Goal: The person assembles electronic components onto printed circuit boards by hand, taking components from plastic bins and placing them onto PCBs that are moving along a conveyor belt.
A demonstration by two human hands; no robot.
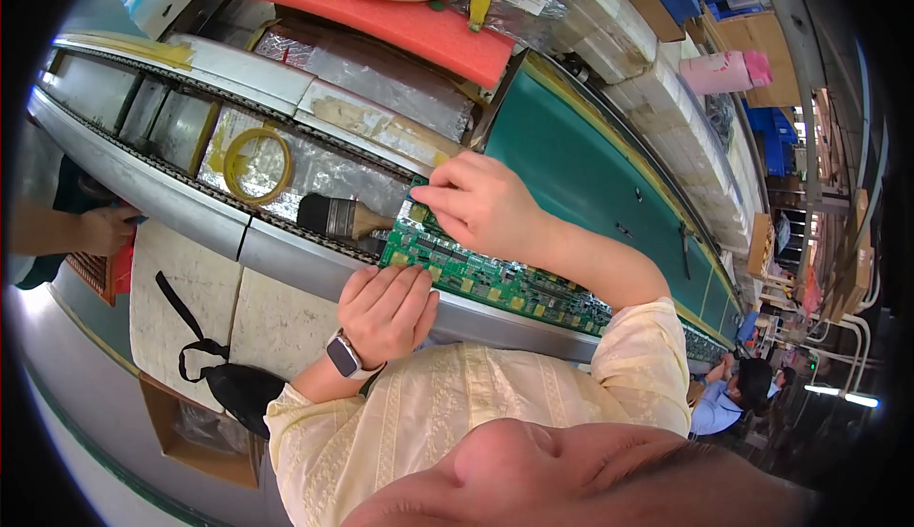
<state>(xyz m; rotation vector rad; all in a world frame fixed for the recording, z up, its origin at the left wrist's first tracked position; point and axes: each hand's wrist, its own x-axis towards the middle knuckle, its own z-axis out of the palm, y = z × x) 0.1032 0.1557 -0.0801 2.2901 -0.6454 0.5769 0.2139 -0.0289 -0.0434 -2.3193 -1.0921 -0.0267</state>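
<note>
A green circuit board point(514, 291) full of small components lies across the rails of the line in front of me. At its near left corner my left hand point(388, 306), with a watch on the wrist, has its fingers bent together over the edge. My right hand point(486, 205) pinches thumb and forefinger at the board's far left corner; what sits between the fingertips is too small to make out. A brush point(330, 215) with dark bristles and a wooden handle lies just left of the board. Beyond it rests a roll of yellow tape point(231, 167).
A metal rail point(295, 258) with a chain runs along my side. Red foam point(381, 15) lies at the far side, and a green surface point(581, 170) stretches right. Another person's hand point(105, 230) is at the left. A black bag point(243, 396) lies by my left elbow.
</note>
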